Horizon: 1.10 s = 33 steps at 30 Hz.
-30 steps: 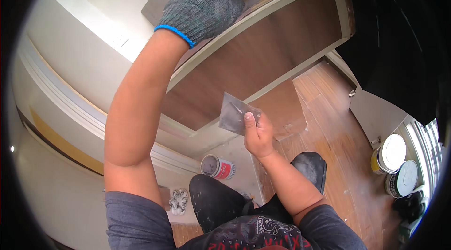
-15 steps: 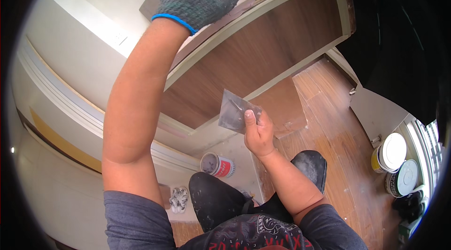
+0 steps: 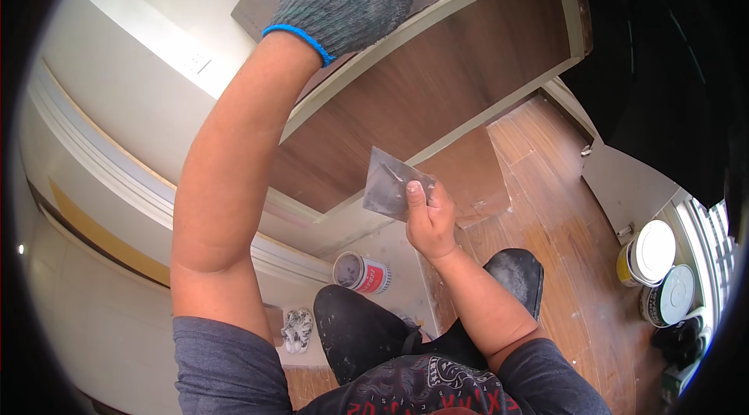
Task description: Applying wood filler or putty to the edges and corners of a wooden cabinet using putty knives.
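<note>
My left hand (image 3: 343,3), in a grey knitted glove with a blue cuff, is closed round a wide metal putty scraper (image 3: 265,0) at the top of the view. The scraper's flat plate sticks out on both sides of the glove, over the upper edge of a brown wood-grain panel (image 3: 437,72) with pale tape along its border. The fingertips are hidden behind the glove's back. Lower down, my bare right hand (image 3: 431,221) grips a smaller grey metal scraper (image 3: 390,183), thumb on top, its blade pointing up and left in front of the panel's lower edge.
An open tin (image 3: 362,273) with a red label stands beside my left knee, next to a crumpled black-and-white cloth (image 3: 297,330). Lidded buckets (image 3: 652,253) stand at the right on the wood-plank floor (image 3: 569,282). A brown sheet (image 3: 468,173) lies below the panel.
My gloved left hand has shifted slightly right and down, and more of the scraper plate shows on its left side. My right hand has stayed in place.
</note>
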Each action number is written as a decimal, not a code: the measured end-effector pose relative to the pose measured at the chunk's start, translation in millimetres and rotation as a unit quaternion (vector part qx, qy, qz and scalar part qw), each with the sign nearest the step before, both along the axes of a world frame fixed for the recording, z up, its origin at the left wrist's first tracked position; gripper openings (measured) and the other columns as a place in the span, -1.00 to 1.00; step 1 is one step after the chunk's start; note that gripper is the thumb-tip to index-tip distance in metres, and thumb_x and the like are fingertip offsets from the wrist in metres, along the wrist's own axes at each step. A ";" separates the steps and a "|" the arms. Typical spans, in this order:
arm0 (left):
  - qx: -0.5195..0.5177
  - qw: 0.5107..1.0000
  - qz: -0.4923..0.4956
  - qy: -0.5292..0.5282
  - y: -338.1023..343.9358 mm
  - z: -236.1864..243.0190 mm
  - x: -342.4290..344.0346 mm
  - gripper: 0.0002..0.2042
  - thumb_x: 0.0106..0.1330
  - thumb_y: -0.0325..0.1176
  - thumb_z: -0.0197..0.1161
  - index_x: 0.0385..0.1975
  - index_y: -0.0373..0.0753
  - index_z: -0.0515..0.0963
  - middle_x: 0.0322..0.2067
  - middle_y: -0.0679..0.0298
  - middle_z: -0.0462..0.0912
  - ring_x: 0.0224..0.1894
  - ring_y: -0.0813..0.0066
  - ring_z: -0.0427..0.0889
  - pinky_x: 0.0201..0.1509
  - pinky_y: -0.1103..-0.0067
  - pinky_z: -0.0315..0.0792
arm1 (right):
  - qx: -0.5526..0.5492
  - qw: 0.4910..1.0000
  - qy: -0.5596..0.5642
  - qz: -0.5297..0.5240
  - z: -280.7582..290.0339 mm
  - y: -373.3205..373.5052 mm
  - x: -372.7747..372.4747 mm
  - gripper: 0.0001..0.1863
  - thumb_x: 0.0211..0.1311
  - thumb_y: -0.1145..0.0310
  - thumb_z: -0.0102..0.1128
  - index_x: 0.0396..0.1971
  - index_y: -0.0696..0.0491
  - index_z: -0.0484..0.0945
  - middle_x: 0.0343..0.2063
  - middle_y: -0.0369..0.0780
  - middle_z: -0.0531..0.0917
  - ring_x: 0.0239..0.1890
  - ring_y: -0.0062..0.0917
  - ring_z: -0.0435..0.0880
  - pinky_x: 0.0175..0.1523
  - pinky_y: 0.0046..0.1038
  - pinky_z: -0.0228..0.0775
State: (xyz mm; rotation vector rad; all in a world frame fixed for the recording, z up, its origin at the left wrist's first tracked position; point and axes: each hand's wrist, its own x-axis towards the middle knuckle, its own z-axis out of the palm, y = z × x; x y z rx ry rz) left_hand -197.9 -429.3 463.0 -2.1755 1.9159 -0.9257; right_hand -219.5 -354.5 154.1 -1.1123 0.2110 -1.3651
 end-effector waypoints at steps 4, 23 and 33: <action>-0.004 0.999 0.029 0.023 0.3 2.0 -9.9 -0.68 0.24 -0.15 0.17 -0.27 -0.33 0.61 -0.28 -0.16 0.67 -0.14 -0.14 0.65 0.02 0.23 0.50 | -0.005 1.000 0.006 0.012 1.3 -0.7 -1.5 -0.71 0.46 0.21 0.06 -0.23 0.17 0.56 -0.49 -0.12 0.62 -0.44 -0.36 0.59 -0.27 -0.39 0.42; 0.031 0.999 0.028 -0.004 -11.5 22.6 -20.4 -0.61 0.15 -0.11 0.16 -0.27 -0.35 0.65 -0.27 -0.16 0.67 -0.17 -0.08 0.66 0.02 0.25 0.49 | 0.007 1.000 0.003 0.002 0.5 0.1 -0.2 -0.71 0.46 0.21 0.07 -0.22 0.17 0.56 -0.49 -0.11 0.63 -0.46 -0.35 0.59 -0.28 -0.38 0.42; 0.042 0.998 0.055 -0.001 -21.0 18.5 -12.0 -0.60 0.16 -0.14 0.17 -0.18 -0.34 0.65 -0.16 -0.14 0.68 -0.06 -0.04 0.65 0.12 0.28 0.47 | -0.004 1.000 0.007 0.002 -3.8 -1.4 4.4 -0.72 0.45 0.21 0.07 -0.25 0.16 0.56 -0.50 -0.13 0.63 -0.46 -0.36 0.60 -0.29 -0.38 0.42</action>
